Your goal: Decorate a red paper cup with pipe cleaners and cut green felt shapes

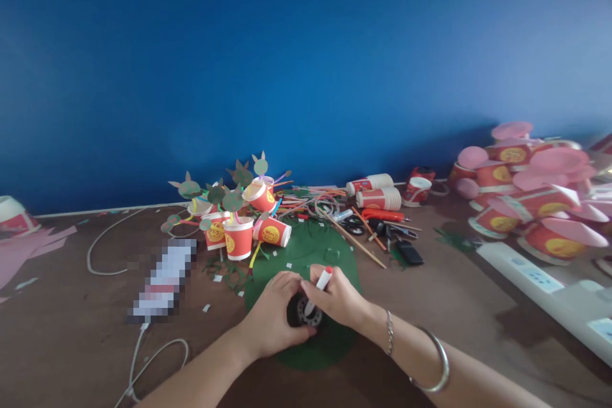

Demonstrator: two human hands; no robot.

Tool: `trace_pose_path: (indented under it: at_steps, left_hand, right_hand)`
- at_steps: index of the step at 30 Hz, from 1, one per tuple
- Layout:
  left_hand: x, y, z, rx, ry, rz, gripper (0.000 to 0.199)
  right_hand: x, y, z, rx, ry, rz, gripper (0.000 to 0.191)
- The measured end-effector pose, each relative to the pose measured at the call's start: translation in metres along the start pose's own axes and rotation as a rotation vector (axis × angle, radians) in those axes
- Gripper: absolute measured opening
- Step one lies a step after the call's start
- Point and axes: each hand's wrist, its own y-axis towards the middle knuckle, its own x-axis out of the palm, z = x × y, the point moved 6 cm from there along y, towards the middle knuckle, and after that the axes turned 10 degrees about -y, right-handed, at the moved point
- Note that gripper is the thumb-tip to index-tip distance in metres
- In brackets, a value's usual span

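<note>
Between my hands a dark round ring-shaped object (310,313), perhaps a tape roll, lies on a green paper sheet (329,248). My left hand (277,312) curls around its left side, thumb along the near edge and fingers along the far edge. A white marker with a red end (321,285) is gripped in my right hand (339,296). It is tilted, with its lower end inside the ring's opening; the tip itself is hidden. My right hand rests close to the fingertips of my left.
Behind the green sheet stand red paper cups (239,239) with paper figures. A phone (165,280) on a cable lies left. Stacked cups (380,197), pens and a black item (408,252) lie behind right. A power strip (521,268) and pink-decorated cups (502,220) are far right.
</note>
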Motion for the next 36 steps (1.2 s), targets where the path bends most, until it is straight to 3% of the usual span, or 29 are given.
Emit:
trace_pose_path:
  at_steps: [6, 14, 23, 26, 28, 32, 36]
  left_hand:
    - [0.001, 0.001, -0.010, -0.027, 0.023, -0.026, 0.067]
    - [-0.001, 0.002, -0.011, -0.050, 0.067, -0.008, 0.070]
    - [0.001, 0.000, -0.023, -0.107, 0.076, 0.068, 0.082]
    - [0.002, 0.001, -0.021, -0.087, 0.073, 0.039, 0.067]
    - [0.002, 0.001, -0.018, -0.061, 0.082, 0.021, 0.049]
    - [0.000, 0.000, -0.015, -0.077, 0.081, 0.030, 0.035]
    - [0.001, 0.000, -0.017, -0.114, 0.055, 0.000, 0.045]
  right_hand:
    - [-0.002, 0.006, -0.010, 0.010, -0.113, -0.085, 0.026]
    - [-0.009, 0.015, -0.037, -0.143, -0.549, -0.238, 0.023]
    - [0.005, 0.008, -0.071, -0.524, -0.931, -0.337, 0.017]
    - [0.015, -0.003, -0.079, -0.719, -1.028, -0.352, 0.020]
    - [0.020, -0.015, -0.081, -0.900, -1.067, -0.293, 0.017]
    - [0.015, -0.041, -0.076, -1.212, -1.051, 0.014, 0.020]
    - [0.005, -0.048, -0.060, -1.219, -0.869, 0.170, 0.021]
